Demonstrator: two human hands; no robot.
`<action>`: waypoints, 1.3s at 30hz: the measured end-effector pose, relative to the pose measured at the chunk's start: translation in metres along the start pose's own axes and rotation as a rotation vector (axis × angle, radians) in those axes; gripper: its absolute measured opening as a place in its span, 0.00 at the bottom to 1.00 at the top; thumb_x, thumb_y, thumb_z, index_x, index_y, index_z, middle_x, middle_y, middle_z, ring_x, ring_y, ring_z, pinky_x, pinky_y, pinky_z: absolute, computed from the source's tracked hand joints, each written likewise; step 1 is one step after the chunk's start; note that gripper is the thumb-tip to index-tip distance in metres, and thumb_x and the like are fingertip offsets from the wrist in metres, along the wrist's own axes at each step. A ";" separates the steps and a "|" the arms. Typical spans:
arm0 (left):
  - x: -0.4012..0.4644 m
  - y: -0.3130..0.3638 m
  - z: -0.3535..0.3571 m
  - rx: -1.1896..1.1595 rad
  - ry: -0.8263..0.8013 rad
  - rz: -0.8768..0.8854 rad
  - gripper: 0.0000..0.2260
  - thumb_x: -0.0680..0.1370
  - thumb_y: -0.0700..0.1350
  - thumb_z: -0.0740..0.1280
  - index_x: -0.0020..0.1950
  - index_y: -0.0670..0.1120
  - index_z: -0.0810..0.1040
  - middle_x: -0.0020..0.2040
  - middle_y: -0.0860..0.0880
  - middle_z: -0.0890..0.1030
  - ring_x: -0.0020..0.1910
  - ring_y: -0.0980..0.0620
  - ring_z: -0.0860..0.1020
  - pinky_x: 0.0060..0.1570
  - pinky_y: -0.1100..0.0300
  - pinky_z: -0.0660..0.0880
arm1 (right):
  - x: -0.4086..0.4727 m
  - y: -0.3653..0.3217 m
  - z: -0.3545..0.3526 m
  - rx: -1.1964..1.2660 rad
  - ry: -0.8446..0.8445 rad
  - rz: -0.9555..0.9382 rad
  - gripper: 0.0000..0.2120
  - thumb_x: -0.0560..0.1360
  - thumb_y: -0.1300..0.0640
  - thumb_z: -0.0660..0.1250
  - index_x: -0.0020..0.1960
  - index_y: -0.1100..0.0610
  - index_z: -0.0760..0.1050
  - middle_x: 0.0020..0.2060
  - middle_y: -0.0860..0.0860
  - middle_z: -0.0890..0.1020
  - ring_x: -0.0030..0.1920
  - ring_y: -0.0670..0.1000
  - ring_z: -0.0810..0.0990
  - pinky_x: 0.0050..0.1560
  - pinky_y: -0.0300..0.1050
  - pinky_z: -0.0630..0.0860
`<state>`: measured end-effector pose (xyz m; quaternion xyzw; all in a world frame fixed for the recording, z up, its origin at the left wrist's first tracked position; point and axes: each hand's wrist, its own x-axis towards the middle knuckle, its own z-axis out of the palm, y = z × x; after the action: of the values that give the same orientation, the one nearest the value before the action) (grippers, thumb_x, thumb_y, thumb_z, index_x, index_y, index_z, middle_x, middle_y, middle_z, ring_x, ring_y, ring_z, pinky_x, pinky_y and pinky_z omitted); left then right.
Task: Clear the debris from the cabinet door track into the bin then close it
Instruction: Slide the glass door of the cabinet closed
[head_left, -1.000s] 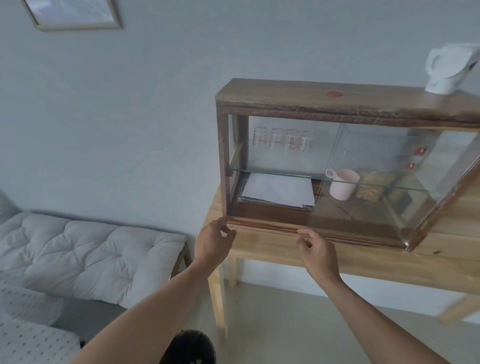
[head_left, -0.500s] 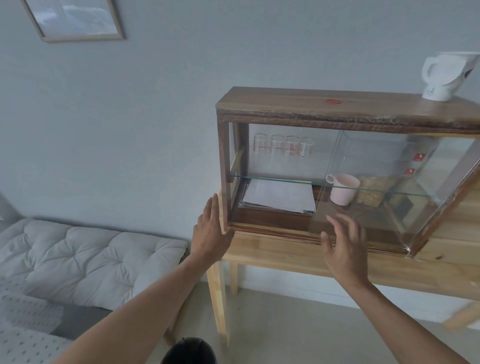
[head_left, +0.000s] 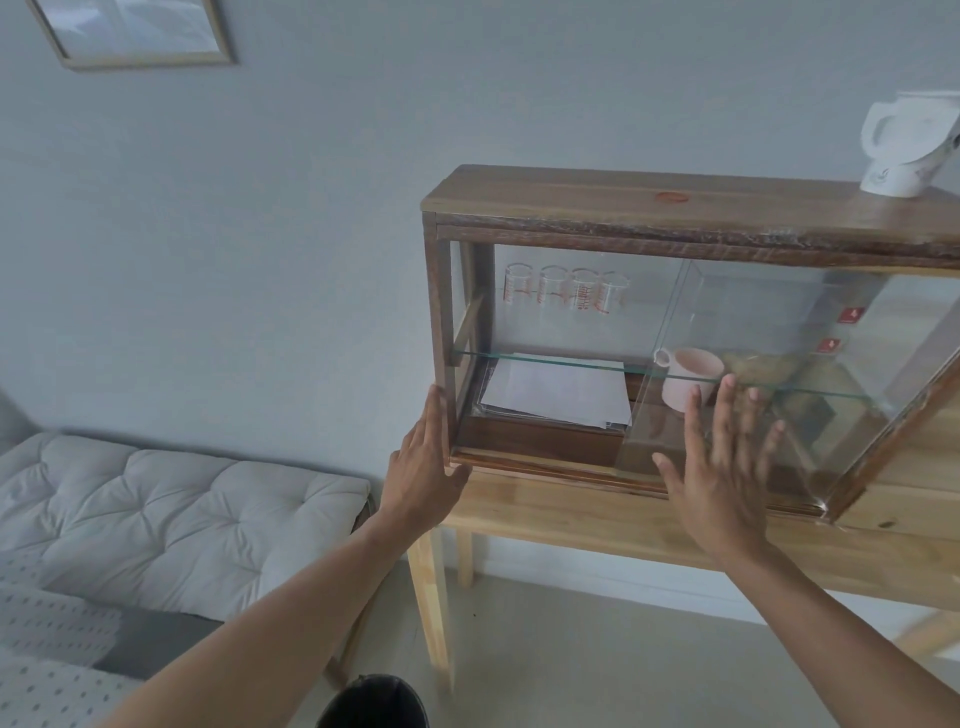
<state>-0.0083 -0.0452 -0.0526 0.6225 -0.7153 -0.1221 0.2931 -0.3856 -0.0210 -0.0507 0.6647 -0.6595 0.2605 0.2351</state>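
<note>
Wooden cabinet (head_left: 675, 205) on table; glass door (head_left: 737, 364) slid right (left half open).

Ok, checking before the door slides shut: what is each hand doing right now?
Left hand: open, flat against the cabinet's left corner post.
Right hand: open, fingers spread, at the glass door, holding nothing.

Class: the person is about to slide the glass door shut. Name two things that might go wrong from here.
1. The right hand lies flat and open on the glass door, so it may slip rather than move the pane.
2. The left hand braces the cabinet at its left post, the side the door would close toward; fingers may get pinched.
</note>
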 end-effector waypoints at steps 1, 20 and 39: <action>0.000 -0.001 0.000 -0.002 -0.001 0.000 0.55 0.78 0.51 0.75 0.83 0.59 0.31 0.85 0.51 0.59 0.79 0.40 0.65 0.72 0.37 0.67 | 0.000 0.001 0.003 -0.004 -0.001 -0.003 0.48 0.81 0.44 0.69 0.90 0.55 0.44 0.89 0.62 0.43 0.88 0.69 0.43 0.82 0.81 0.48; -0.001 -0.004 -0.004 -0.041 -0.006 0.005 0.55 0.78 0.49 0.75 0.81 0.65 0.29 0.86 0.56 0.53 0.83 0.44 0.58 0.76 0.39 0.63 | 0.012 -0.033 0.036 -0.038 0.048 -0.064 0.45 0.84 0.44 0.66 0.89 0.60 0.46 0.88 0.65 0.43 0.88 0.71 0.41 0.86 0.74 0.45; -0.001 -0.006 -0.011 -0.021 -0.002 -0.003 0.56 0.77 0.45 0.75 0.82 0.64 0.31 0.85 0.54 0.58 0.82 0.45 0.60 0.74 0.39 0.64 | 0.030 -0.145 0.047 0.065 -0.041 -0.158 0.49 0.81 0.46 0.72 0.89 0.58 0.46 0.89 0.63 0.43 0.87 0.68 0.36 0.85 0.75 0.48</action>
<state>0.0027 -0.0435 -0.0477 0.6202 -0.7135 -0.1307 0.2985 -0.2390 -0.0719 -0.0619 0.7273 -0.6007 0.2489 0.2197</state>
